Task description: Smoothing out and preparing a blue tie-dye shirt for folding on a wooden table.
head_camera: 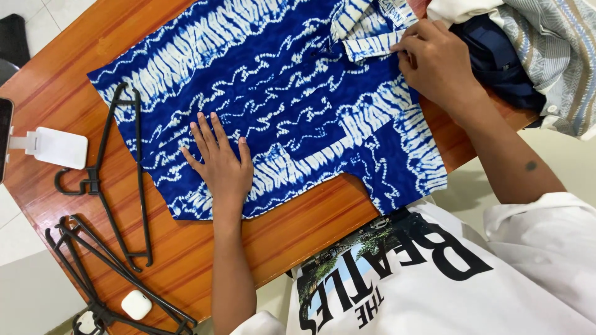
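Note:
A blue and white tie-dye shirt (279, 93) lies spread flat on a wooden table (62, 68), its collar toward the upper right. My left hand (218, 162) rests flat on the shirt's lower hem area, fingers spread, holding nothing. Up at the collar (366, 31), my right hand (434, 59) has its fingers curled and pinches the collar's edge. One sleeve (410, 167) hangs over the table's near edge.
Black plastic hangers lie on the table at the left (118, 180) and lower left (105, 279). A small white earbud case (136, 304) sits among them. A white phone stand (56, 147) is at the left edge. Folded clothes (534, 49) are piled at the upper right.

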